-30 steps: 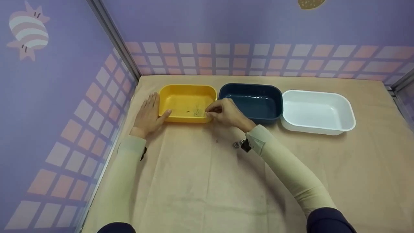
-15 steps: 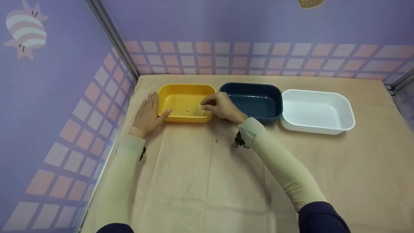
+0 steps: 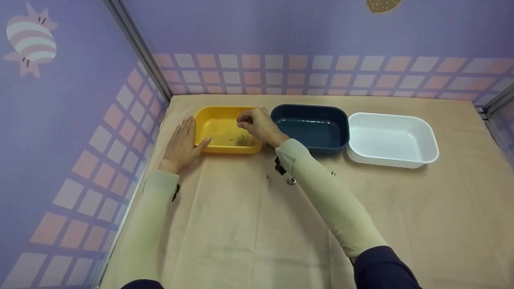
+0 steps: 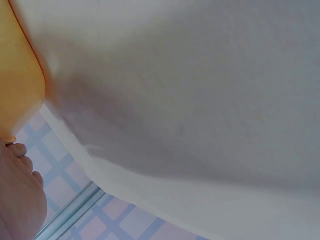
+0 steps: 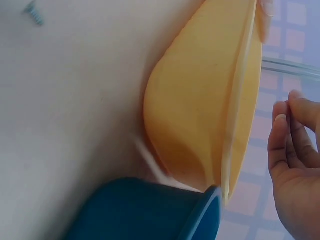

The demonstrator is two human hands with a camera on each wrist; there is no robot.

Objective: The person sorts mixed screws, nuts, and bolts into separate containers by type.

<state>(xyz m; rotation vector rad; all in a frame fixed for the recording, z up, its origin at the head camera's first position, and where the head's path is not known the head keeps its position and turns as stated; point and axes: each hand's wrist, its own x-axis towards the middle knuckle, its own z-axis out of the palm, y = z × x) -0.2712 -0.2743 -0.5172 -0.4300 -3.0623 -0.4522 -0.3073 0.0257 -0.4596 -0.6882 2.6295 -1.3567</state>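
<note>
In the head view my left hand (image 3: 180,145) lies flat with straight fingers against the left end of a yellow tray (image 3: 229,150), its thumb at the front rim. My right hand (image 3: 260,123) is above the tray's right half. In the right wrist view its thumb and fingertips are pinched together (image 5: 282,112). A tiny pale speck shows at those fingertips in the head view, too small to name. On the tray floor lie several thin dark pieces (image 3: 242,139), blurred, and a small dark one (image 3: 231,139).
A dark blue tray (image 3: 317,150) and a white tray (image 3: 391,162) stand to the right. On the cloth are a screw (image 5: 35,14), a metal nut (image 3: 291,181) and a smaller metal piece (image 3: 333,174). Patterned panels (image 3: 297,28) rise behind and at the left.
My right hand has moved left and up, from the yellow tray's right rim to over its inside, still pinching. The small metal piece has come out from behind the right arm. The left hand stays put.
</note>
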